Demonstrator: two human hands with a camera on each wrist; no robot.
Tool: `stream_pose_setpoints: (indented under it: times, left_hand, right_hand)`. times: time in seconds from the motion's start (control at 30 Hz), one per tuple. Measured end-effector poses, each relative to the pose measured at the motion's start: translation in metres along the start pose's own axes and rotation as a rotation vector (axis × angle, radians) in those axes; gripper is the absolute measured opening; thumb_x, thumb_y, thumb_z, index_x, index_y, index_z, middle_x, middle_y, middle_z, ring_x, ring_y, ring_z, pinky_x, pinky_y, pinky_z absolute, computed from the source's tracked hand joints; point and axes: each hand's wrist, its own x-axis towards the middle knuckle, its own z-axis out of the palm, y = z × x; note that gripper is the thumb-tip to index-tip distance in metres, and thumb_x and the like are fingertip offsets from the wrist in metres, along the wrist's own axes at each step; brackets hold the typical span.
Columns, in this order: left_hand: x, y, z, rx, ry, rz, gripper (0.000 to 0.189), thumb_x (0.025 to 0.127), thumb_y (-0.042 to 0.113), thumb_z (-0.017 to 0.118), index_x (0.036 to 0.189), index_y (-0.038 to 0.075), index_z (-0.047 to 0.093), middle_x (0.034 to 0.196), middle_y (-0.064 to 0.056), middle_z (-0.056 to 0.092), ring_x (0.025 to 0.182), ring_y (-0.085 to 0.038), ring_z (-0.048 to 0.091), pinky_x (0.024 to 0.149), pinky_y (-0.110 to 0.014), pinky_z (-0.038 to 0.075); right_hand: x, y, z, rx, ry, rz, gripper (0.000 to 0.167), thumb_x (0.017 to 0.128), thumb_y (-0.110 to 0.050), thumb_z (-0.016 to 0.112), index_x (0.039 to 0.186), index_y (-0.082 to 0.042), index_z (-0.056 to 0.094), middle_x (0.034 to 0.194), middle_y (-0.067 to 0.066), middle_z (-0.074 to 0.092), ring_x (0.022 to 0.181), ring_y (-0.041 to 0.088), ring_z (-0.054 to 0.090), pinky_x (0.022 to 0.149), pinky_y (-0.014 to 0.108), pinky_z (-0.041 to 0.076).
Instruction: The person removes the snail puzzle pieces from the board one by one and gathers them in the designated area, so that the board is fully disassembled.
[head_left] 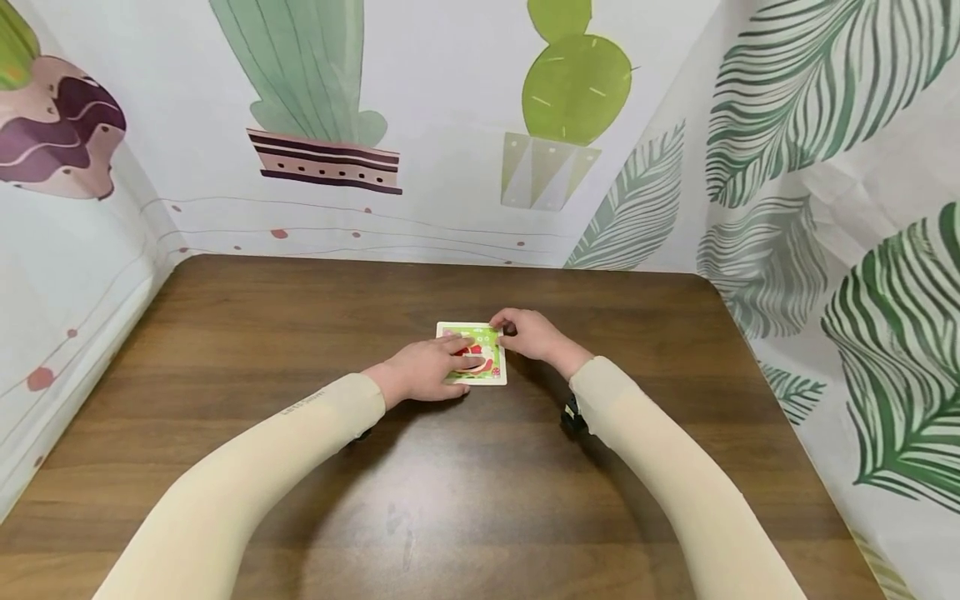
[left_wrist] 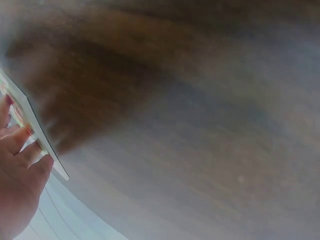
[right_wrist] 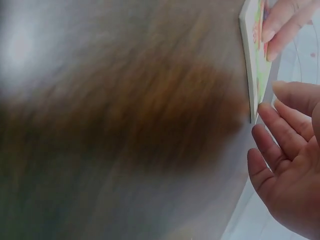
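Note:
A small square picture board (head_left: 486,340) with a white border and a green and red print lies flat on the brown table. My left hand (head_left: 427,369) rests over its left part, fingers spread across the picture and covering some of it. At the board's far right corner is my right hand (head_left: 534,335), its index fingertip touching the edge and the thumb held apart. In the right wrist view, the loosely bent fingers (right_wrist: 280,127) sit beside the board's thick pale edge (right_wrist: 248,65). The left wrist view catches the same board (left_wrist: 37,124) under the left fingertips.
The wood-grain table (head_left: 420,500) reaches to a white wall covering (head_left: 450,167) printed with cacti and leaves, at the back and both sides. Dark wrist devices show under both pale sleeves, the right one (head_left: 573,417) more plainly.

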Motion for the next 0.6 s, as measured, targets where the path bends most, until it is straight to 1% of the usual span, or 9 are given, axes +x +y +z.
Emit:
stream_pose_setpoints:
  times: [0.1,0.23,0.33,0.47,0.6]
  left_hand:
    - [0.0002,0.0012,-0.0018,0.002,-0.005,-0.007,0.054,0.099,0.040,0.059,0.150,0.024,0.054,0.162,-0.015,0.044,0.148,-0.038,0.046,0.119,-0.049,0.043]
    - [0.0014,0.0022,-0.0037,0.009,-0.011,-0.016,0.053,0.099,0.040,0.057,0.150,0.025,0.055,0.162,-0.014,0.045,0.149,-0.035,0.045,0.119,-0.047,0.043]
    - [0.0019,0.0025,-0.0038,0.006,-0.016,-0.021,0.052,0.100,0.040,0.056,0.150,0.026,0.055,0.162,-0.014,0.045,0.149,-0.035,0.045,0.120,-0.046,0.042]
    - [0.0020,0.0027,-0.0037,0.002,-0.022,-0.025,0.052,0.100,0.040,0.056,0.150,0.025,0.054,0.162,-0.014,0.045,0.151,-0.033,0.044,0.121,-0.046,0.041]
    - [0.0020,0.0022,-0.0038,0.007,-0.006,-0.015,0.051,0.099,0.038,0.056,0.148,0.024,0.057,0.160,-0.015,0.046,0.150,-0.033,0.044,0.120,-0.046,0.042]
  right_hand:
    - [0.0021,0.0013,0.0005,0.058,0.026,0.022,0.027,0.097,-0.008,0.062,0.123,-0.002,0.066,0.117,0.018,0.071,0.103,0.029,0.063,0.094,0.042,0.054]
    - [0.0045,0.0034,0.0022,0.121,0.052,0.037,0.024,0.097,-0.003,0.058,0.120,0.000,0.067,0.119,0.020,0.070,0.110,0.033,0.064,0.102,0.045,0.052]
    - [0.0069,0.0058,0.0039,0.169,0.058,0.039,0.024,0.097,0.000,0.057,0.119,0.003,0.067,0.119,0.022,0.071,0.113,0.034,0.065,0.104,0.046,0.052]
    - [0.0098,0.0070,0.0045,0.226,0.059,0.050,0.024,0.097,0.001,0.058,0.120,0.005,0.066,0.118,0.023,0.071,0.114,0.035,0.066,0.104,0.045,0.052]
    - [0.0107,0.0051,0.0034,0.265,0.058,0.070,0.025,0.097,0.001,0.058,0.121,0.006,0.066,0.119,0.023,0.070,0.114,0.034,0.065,0.104,0.045,0.053]
